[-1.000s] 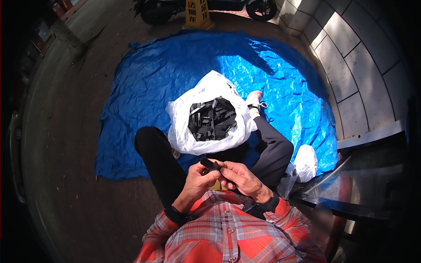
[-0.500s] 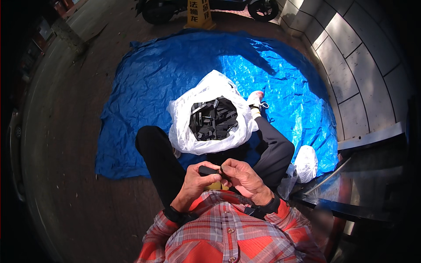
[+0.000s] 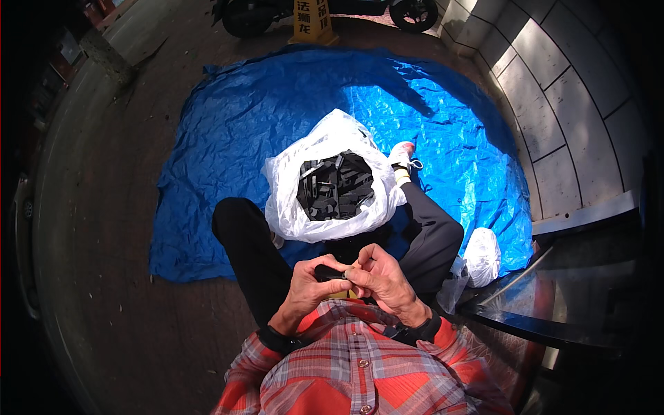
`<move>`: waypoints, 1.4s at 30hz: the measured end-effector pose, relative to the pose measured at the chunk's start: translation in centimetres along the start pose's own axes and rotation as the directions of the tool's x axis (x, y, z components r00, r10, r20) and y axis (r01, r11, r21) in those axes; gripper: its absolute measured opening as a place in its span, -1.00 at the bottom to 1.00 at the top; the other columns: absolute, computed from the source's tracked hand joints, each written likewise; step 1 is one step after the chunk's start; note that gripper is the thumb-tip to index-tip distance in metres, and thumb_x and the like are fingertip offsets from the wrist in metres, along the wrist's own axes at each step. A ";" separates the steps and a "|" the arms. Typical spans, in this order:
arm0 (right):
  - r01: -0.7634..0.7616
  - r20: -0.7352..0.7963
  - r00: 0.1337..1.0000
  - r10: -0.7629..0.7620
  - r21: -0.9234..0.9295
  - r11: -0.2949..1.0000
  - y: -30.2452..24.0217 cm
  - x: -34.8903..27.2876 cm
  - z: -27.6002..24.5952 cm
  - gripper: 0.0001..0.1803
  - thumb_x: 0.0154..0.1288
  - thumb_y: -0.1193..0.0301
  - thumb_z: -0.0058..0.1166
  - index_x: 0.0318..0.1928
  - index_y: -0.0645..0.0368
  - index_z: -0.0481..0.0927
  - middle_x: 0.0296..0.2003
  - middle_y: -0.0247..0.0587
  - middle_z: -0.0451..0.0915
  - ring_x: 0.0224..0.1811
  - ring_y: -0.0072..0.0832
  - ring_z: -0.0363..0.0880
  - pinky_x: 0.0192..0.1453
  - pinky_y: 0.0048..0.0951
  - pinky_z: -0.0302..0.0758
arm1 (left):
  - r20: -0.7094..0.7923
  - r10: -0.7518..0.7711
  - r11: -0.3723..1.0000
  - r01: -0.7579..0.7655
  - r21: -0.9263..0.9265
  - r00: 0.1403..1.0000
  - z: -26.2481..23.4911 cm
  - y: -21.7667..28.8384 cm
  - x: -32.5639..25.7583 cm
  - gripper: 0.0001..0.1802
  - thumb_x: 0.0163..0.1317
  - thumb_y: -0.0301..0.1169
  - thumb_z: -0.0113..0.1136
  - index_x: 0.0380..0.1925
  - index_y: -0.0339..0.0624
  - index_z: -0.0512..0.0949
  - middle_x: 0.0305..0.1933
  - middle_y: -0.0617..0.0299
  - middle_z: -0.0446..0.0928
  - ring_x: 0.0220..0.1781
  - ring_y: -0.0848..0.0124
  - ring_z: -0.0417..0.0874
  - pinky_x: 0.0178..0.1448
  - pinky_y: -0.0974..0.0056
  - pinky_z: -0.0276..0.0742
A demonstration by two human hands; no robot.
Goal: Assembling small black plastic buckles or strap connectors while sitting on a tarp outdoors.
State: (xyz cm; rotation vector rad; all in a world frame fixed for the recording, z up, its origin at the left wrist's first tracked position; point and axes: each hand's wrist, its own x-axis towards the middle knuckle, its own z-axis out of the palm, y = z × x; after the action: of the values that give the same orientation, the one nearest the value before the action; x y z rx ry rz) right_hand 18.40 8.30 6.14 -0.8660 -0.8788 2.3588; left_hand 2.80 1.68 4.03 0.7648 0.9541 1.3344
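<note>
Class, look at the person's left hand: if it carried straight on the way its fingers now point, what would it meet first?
The left hand points rightward, so it would meet the right hand first; both already pinch the same small black part, fingertips about touching.

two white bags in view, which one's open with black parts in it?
The big white bag between the legs on the blue tarp; the small white bag at the right holds no visible parts.

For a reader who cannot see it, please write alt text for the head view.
Both hands, left hand and right hand, pinch a small black part above the lap. Ahead, an open white plastic bag of black parts sits between the legs on a blue tarp.
</note>
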 end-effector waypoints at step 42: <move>-0.384 -0.583 0.678 -0.447 -0.800 0.461 11.5 11.0 -28.0 -0.72 0.16 0.31 0.02 -0.31 0.32 0.41 -0.49 0.06 0.50 -0.44 -0.08 0.50 -0.32 -0.18 0.44 | -0.126 -0.579 0.724 0.436 -0.535 0.806 -1.9 -3.9 0.7 -0.78 0.24 -0.50 -0.14 -0.15 -0.36 0.37 -0.23 0.04 0.50 -0.27 0.38 0.55 -0.31 0.46 0.46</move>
State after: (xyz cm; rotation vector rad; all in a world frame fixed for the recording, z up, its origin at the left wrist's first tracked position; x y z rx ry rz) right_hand 27.93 18.47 -22.90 -1.9976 -1.7127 1.0041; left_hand 2.80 1.83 -0.39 -0.1017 0.9111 1.1177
